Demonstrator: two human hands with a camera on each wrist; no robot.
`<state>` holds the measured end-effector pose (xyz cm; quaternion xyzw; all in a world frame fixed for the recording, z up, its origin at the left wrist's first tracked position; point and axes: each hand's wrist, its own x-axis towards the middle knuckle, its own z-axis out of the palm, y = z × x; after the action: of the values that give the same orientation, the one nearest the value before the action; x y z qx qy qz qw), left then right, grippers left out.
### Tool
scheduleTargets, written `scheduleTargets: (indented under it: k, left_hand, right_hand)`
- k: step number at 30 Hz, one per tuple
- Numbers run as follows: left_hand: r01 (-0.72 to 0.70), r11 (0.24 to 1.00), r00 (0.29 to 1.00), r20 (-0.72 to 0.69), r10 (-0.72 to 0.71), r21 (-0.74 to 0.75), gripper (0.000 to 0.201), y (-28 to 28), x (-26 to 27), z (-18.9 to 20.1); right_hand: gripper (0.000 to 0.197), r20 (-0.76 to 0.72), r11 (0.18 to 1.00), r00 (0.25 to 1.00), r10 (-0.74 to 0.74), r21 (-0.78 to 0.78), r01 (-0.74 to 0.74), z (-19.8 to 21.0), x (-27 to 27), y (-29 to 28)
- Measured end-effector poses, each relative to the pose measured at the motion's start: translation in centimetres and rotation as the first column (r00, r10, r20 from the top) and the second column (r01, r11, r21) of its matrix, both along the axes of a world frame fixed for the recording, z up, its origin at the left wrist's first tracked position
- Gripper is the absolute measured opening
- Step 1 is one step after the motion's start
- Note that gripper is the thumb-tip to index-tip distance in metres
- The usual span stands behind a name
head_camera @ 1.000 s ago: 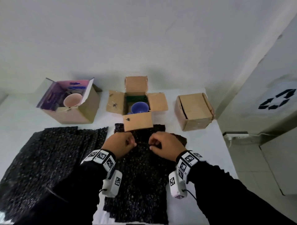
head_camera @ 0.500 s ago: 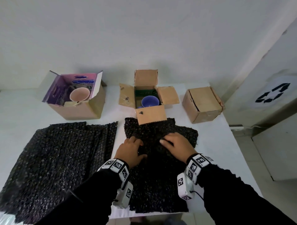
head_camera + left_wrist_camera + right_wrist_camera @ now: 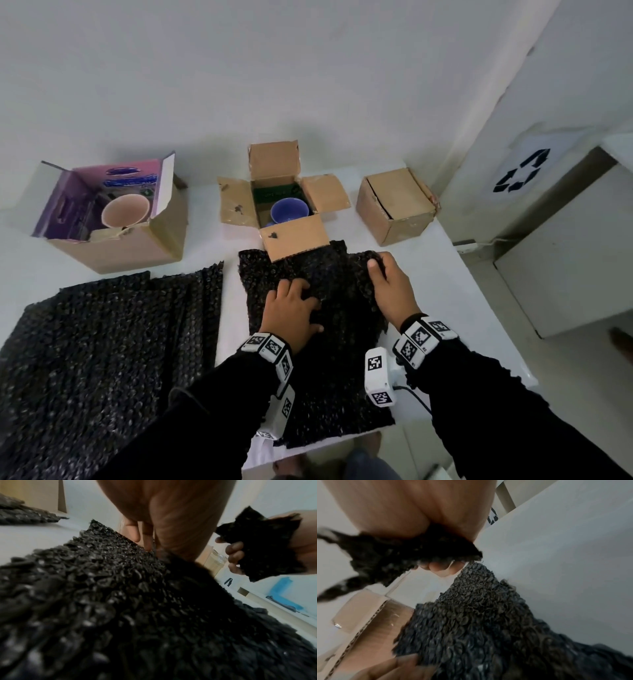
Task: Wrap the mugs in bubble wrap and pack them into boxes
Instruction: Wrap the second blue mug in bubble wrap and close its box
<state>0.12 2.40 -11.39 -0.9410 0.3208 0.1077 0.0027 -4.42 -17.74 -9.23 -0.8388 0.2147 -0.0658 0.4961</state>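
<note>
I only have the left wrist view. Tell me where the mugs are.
Observer: A blue mug sits in the open middle box, just beyond the bubble wrap sheet.
Operator: Report the other one.
Observer: A pink mug lies tipped in the left box, its mouth facing the head camera.
Operator: Check the third box.
Observer: The right box has its flaps shut, so its contents are hidden.

Black recycling symbol [image 3: 522, 170] on the white bin at right; printing inside the purple-lined box [image 3: 102, 219] illegible.
</note>
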Motion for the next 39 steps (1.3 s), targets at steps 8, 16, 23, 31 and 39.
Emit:
scheduleTargets:
  k: [8,16,23,31,39]
  left_hand:
    - [0.005,0.865,1.0,-0.02,-0.017,-0.501,0.024,1.0,2.4,2.6]
    - [-0.063,0.742,0.997,-0.013,0.073,-0.667,0.025,3.3,5.0,8.2]
    - [-0.099,0.684,0.976,0.063,0.208,-0.722,0.053,4.5,9.9,11.0]
    - [-0.274,0.743,0.929,0.031,0.368,-0.611,0.049,2.9,16.5,10.8]
    - [-0.219,0.788,0.937,0.101,0.335,-0.576,0.034,0.6,20.4,7.7]
  right_hand:
    - [0.026,-0.044,0.994,0.998,-0.043,0.095,0.047,1.8,-0.5,-0.4]
    - [0.035,0.057,0.995,0.994,-0.09,-0.047,0.092,5.8,2.7,1.3]
    - [0.025,0.082,0.997,0.994,-0.077,-0.011,0.079,8.7,8.4,2.2]
    - [0.046,0.151,0.989,0.98,0.133,-0.083,-0.121,9.2,14.7,2.1]
    - [0.033,0.167,0.9,0.952,0.258,-0.399,-0.174,6.9,21.6,2.2]
